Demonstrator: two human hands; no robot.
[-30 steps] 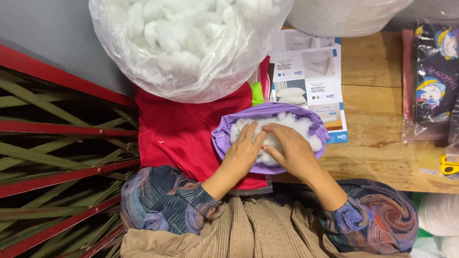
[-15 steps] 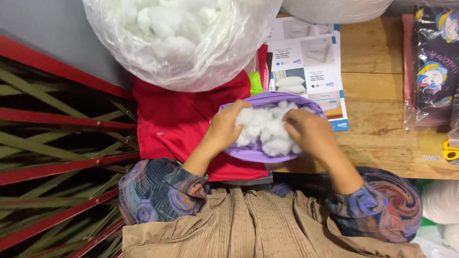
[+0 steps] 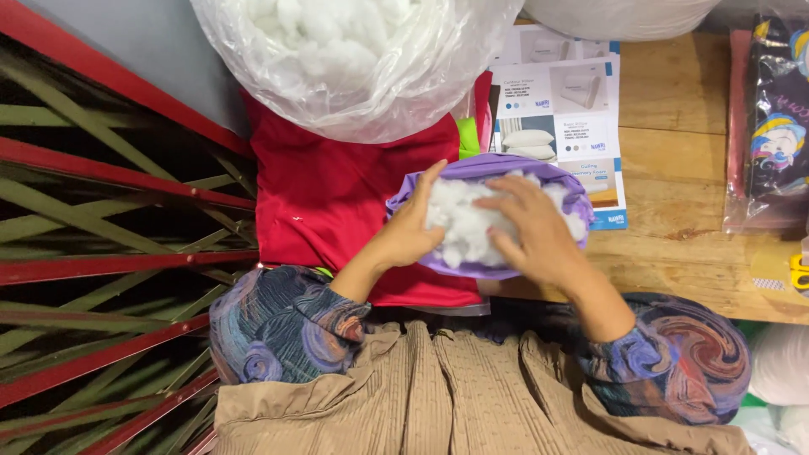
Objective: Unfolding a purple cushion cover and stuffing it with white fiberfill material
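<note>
Left hand [image 3: 413,232]: grips the left edge of the soft purple fabric cover [image 3: 489,173], fingers curled on it.
Right hand [image 3: 531,227]: spread flat, pressing the white fluffy stuffing [image 3: 459,223] into the cover.
Cover: at the wooden bench [image 3: 674,211] edge, partly on red cloth [image 3: 329,194].
Behind: clear plastic bag of white stuffing [image 3: 354,50]; printed leaflets [image 3: 565,109].

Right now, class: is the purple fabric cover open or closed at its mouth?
Open. The purple fabric cover gapes, with white fibre stuffing showing inside. The left hand holds its edge; the right hand presses on the stuffing.
</note>
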